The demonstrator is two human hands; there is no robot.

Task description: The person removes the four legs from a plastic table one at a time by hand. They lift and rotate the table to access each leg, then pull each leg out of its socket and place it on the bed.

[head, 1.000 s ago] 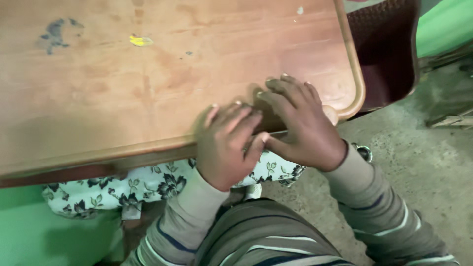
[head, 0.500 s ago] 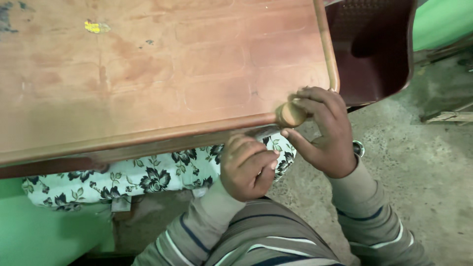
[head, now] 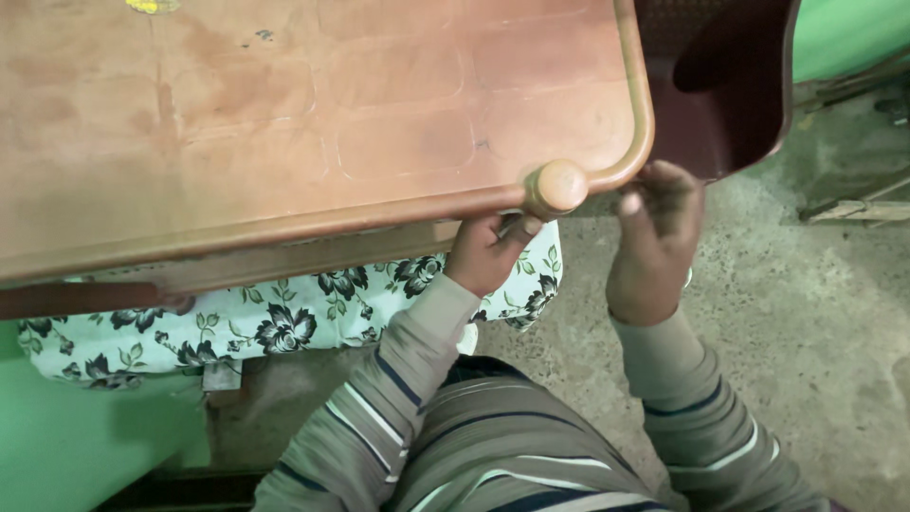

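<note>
the brown plastic tabletop (head: 313, 114) fills the upper left of the view, and a round knob (head: 559, 185) sits at its near edge, beside the rounded corner. the left hand (head: 485, 251) is tucked just under the edge below the knob, fingers curled up against the underside as if gripping the rim or something beneath it; what they close on is hidden. the right hand (head: 656, 242) is to the right of the knob at the corner, fingers bent upward toward the rim, thumb out; whether they actually clamp the edge cannot be told from this angle. a floral cloth (head: 284, 322) hangs below the tabletop to the left of the knob, a dark maroon chair (head: 730, 85) stands beyond the corner, and the concrete floor (head: 806, 332) lies to the right. handling this corner well seems to call for both hands bearing evenly under the rim either side of the knob, with fingers clear of pinch points.
</note>
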